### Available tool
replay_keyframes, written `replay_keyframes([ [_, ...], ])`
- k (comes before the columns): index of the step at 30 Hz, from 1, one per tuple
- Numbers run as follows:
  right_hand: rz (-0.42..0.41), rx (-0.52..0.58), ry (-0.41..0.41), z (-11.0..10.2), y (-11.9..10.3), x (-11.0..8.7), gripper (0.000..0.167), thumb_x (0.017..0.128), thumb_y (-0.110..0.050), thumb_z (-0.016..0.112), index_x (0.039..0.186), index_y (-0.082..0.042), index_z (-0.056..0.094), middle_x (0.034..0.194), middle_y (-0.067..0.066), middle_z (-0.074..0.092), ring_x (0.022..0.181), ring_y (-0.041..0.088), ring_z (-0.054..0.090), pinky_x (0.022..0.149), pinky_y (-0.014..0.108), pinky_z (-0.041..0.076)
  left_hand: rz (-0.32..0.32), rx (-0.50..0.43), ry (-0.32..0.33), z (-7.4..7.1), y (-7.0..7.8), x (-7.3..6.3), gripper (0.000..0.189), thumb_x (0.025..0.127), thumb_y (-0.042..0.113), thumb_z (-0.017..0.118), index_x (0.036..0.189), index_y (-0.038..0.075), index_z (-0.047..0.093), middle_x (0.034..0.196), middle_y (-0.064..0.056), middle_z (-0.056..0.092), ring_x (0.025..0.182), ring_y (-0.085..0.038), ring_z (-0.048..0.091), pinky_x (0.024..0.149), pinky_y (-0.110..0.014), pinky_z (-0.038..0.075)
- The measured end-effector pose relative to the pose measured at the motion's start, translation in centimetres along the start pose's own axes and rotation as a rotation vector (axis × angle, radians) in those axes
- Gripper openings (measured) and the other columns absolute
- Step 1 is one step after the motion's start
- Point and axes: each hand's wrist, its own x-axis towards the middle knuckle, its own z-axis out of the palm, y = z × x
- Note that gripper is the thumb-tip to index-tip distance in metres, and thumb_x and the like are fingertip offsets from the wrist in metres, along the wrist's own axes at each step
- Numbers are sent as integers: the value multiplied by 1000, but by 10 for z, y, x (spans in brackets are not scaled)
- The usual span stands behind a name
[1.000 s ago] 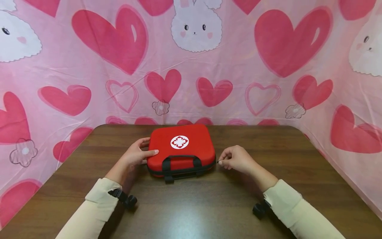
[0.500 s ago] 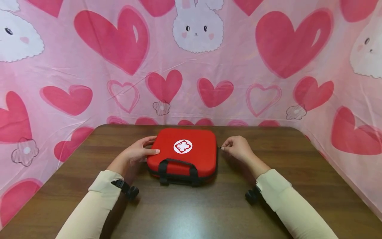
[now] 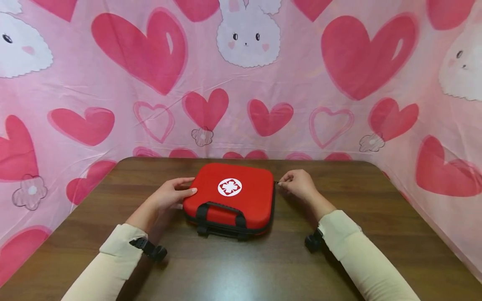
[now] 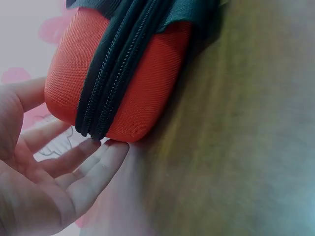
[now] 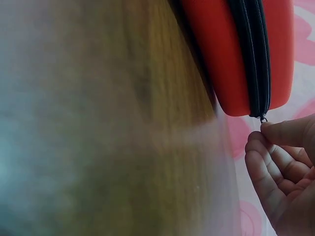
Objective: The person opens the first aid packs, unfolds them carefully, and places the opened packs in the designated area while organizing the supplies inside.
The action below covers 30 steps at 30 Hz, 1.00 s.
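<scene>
Topping the red case (image 3: pixel 246 201) the left hand (image 3: pixel 171 195) grips: white cross emblem (image 3: pixel 229 187)

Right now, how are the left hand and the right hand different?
The left hand has its thumb on top of the red case; the right hand pinches the zipper pull. The left hand is spread more open, while the right hand has its fingers curled in. Both come out of pale sleeves.
</scene>
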Motion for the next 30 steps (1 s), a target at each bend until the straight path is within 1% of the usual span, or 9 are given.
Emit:
replay_keyframes([
  [3,14,44,-26,2,0,-4,10,86,-10,72,85,0,71,71,3,68,57,15,62,55,29,53,-20,-2,-3,1,-3,-14,70,91,30,69,149,5,38,141,-28,43,96,-29,64,77,-43,58],
  [6,11,59,-29,3,-1,-9,9,85,-8,72,84,0,71,71,4,68,56,16,62,55,29,54,-39,-27,-49,2,-7,-25,75,91,30,70,150,4,32,144,-30,37,101,-33,61,76,-47,58],
  [9,-12,52,-24,2,-1,-12,8,84,-7,73,83,1,70,70,5,69,55,16,63,54,29,54,-45,-61,-71,4,-8,-31,77,91,29,70,150,2,28,144,-30,35,101,-34,60,77,-47,57],
  [11,-21,35,-30,0,-1,-15,7,84,-6,72,82,1,70,69,5,68,55,16,62,54,29,54,-38,-96,-65,4,-9,-32,75,91,28,69,149,0,29,142,-29,37,99,-32,61,79,-47,57],
  [14,-30,11,-57,-1,-1,-19,6,83,-5,72,81,-1,71,67,4,67,54,14,61,54,29,53,-27,-136,-30,3,-10,-29,70,93,27,68,145,-3,32,138,-28,42,99,-29,62,82,-46,56],
  [18,-49,25,-118,-2,-2,-27,5,84,-2,71,80,0,70,65,4,66,55,15,60,54,30,53,-21,-175,58,0,-12,-19,64,93,29,67,138,-6,38,129,-23,51,96,-24,63,80,-46,56],
  [23,-62,50,-183,-4,-7,-38,6,83,0,71,78,-1,69,62,3,63,55,16,59,53,31,53,-17,-250,168,-1,-12,-5,50,94,26,67,124,-7,45,105,-9,59,85,-17,66,73,-44,58],
  [27,-73,55,-219,-4,-12,-46,5,83,1,71,78,0,69,62,3,63,55,15,58,53,32,53,-1,-307,198,-3,-11,5,39,94,26,67,115,-3,52,92,-2,63,80,-15,66,73,-41,58],
  [30,-76,93,-250,-3,-14,-52,4,83,2,71,79,1,68,64,5,64,57,16,58,55,34,54,50,-395,179,-4,-13,11,23,95,24,66,103,3,60,88,0,67,82,-16,66,77,-38,58],
])
